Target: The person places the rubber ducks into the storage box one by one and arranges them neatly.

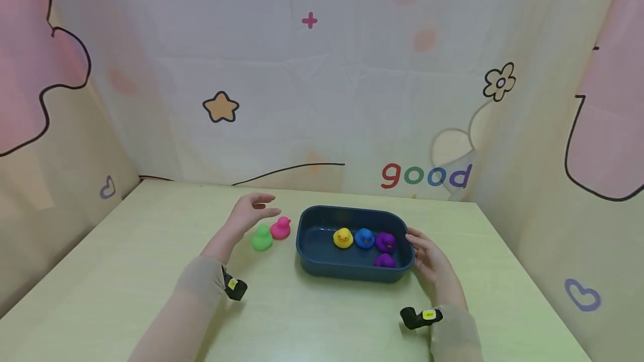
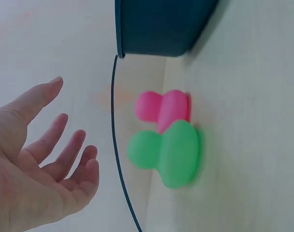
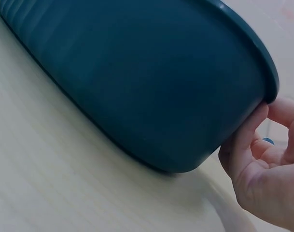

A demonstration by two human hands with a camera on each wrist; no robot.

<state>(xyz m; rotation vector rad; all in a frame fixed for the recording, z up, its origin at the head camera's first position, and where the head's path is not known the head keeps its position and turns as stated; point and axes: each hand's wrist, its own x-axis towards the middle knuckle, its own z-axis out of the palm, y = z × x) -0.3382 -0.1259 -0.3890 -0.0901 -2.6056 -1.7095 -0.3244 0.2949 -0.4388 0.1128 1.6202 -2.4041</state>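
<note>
My left hand (image 1: 250, 212) hovers above and behind two toy ducks, with thumb and fingers apart and nothing between them. Beneath it on the table are a green rubber duck (image 1: 262, 238) and a pink rubber duck (image 1: 280, 228), side by side. In the left wrist view the fingers are bent loosely, away from both ducks. My right hand (image 1: 427, 253) holds the right end of a dark blue plastic bin (image 1: 329, 268), fingers at the rim and thumb against the outer wall. Inside the bin lie a yellow duck (image 1: 343, 238), a blue duck (image 1: 364, 238) and two purple ducks (image 1: 385, 242).
A pale wooden table (image 1: 322, 323) carries everything. Behind it hangs a printed cloth backdrop (image 1: 322, 99), with further cloth at both sides. Each wrist wears a small black camera, such as the left camera (image 1: 235, 288).
</note>
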